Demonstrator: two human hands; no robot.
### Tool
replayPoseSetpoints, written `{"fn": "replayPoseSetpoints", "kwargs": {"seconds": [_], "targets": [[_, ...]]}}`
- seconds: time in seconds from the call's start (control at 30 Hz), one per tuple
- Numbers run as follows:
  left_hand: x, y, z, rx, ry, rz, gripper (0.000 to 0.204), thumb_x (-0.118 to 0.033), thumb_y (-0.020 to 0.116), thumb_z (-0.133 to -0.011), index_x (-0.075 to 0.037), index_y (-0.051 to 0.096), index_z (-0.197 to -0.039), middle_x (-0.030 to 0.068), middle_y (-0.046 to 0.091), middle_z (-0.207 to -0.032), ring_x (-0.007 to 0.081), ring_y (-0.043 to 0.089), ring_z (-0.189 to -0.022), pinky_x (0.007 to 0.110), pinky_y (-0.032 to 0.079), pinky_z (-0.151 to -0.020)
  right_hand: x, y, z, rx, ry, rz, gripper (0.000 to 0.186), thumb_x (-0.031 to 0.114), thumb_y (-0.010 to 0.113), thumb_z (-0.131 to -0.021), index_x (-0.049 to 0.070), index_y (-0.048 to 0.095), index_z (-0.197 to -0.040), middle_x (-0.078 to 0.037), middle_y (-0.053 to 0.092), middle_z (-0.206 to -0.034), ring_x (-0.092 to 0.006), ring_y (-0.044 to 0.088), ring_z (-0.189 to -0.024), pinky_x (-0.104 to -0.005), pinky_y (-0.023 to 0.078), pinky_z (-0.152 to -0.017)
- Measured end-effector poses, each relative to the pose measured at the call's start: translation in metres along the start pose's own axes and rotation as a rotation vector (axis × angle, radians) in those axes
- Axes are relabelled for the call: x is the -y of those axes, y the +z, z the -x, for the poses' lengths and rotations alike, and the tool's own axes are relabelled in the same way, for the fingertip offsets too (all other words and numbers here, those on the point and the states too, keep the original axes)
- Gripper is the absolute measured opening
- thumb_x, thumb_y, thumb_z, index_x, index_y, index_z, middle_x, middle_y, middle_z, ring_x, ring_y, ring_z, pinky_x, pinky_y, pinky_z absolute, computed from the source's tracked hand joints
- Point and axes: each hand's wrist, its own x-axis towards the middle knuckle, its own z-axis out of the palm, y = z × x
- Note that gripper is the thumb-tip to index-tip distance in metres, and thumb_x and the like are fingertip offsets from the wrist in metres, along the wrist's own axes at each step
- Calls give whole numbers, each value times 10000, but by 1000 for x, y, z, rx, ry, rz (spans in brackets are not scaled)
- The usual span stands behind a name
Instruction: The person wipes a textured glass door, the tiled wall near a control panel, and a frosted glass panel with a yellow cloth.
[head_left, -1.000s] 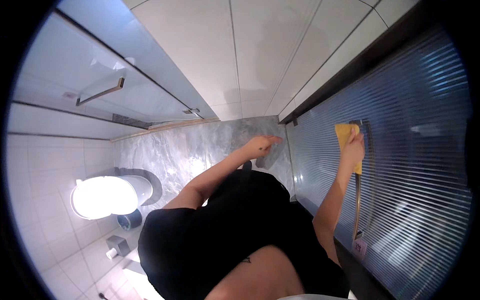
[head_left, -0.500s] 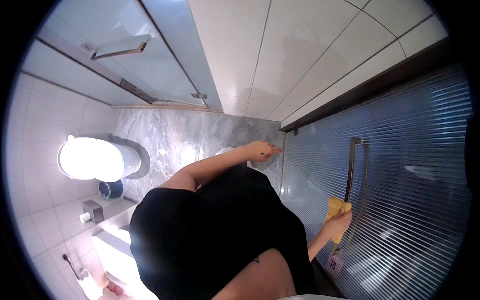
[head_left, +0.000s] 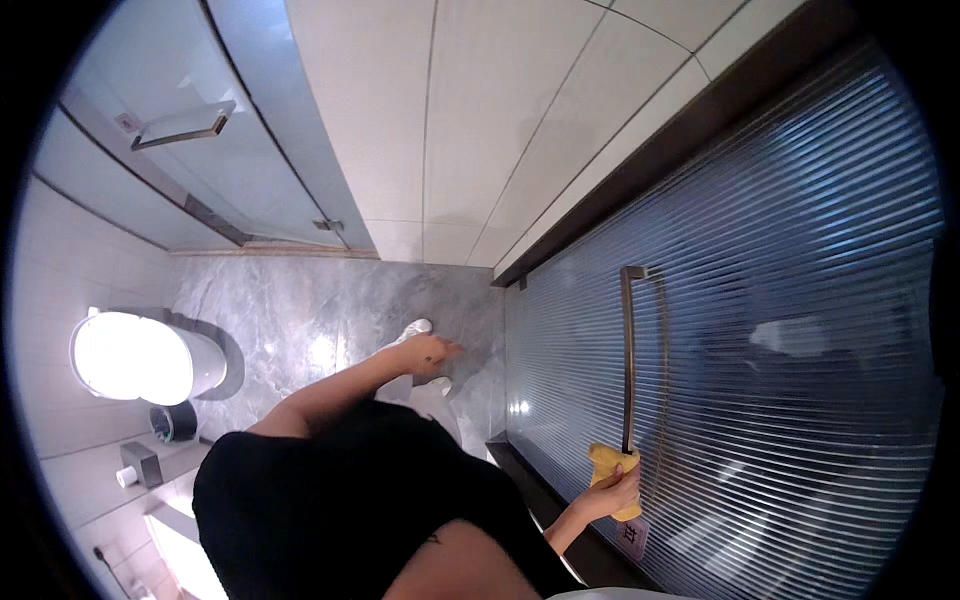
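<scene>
My right hand (head_left: 617,490) is closed round a yellow cloth (head_left: 605,462), which wraps the lower end of a long metal door handle (head_left: 628,360). The handle stands upright on a ribbed glass door (head_left: 800,400) to my right. A small pink label (head_left: 632,538) is stuck on the door just below that hand. My left hand (head_left: 430,352) hangs in front of my body over the grey floor, holding nothing, with at least one finger stretched out. Its other fingers are partly hidden from here.
A toilet (head_left: 145,358) stands at the left wall, with a dark bin (head_left: 173,422) beside it and a tissue box (head_left: 142,464) on a ledge. At far left is a glass shower door (head_left: 170,90) with a metal handle. Grey marble floor (head_left: 270,300) lies between.
The view has shifted, so the room sits further left and the ribbed door fills more of it. My right hand and the cloth remain at the handle's lower end. My shoes now show.
</scene>
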Motion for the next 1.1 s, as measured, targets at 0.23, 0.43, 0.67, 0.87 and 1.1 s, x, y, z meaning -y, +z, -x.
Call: {"fn": "replayPoseSetpoints", "kwargs": {"seconds": [0.23,0.43,0.67,0.87,1.1], "targets": [[0,-10,39,-51,-155,52,536,-48,473,-759,-112,509,-1290,173,614,-1128,371,597,-976,463,477,-830,-6,4,19,-42,113,-198,301,158,513,-965,-35,553,-1192,-189,614,-1044,-350,573,-927,-429,448,-823],[5,-68,68,-271,-91,156,474,-88,503,-824,-80,504,-1298,200,599,-1163,372,566,-1071,428,446,-921,16,3,28,-204,383,-605,359,233,473,-995,-26,524,-1239,-169,576,-1166,-283,557,-1065,-386,462,-924],[-53,-205,136,-570,162,233,539,-261,618,-856,-56,470,-1331,164,470,-1363,321,449,-1259,429,354,-1042,286,11,37,346,766,-2159,560,370,487,-962,29,373,-1390,-142,417,-1413,-317,415,-1286,-472,310,-1104],[-32,-279,245,-725,191,-377,517,-279,653,-831,-48,514,-1271,144,476,-1340,294,454,-1255,457,318,-1071,546,-16,101,954,427,-2335,521,362,451,-969,59,380,-1386,-120,434,-1399,-294,400,-1297,-468,321,-1088],[25,-367,361,-1002,50,-128,295,-176,692,-788,-54,645,-1052,121,657,-972,318,615,-936,407,475,-833,706,-71,126,971,109,-2340,530,406,420,-971,86,374,-1390,-104,444,-1389,-286,426,-1280,-474,367,-1061]]}}
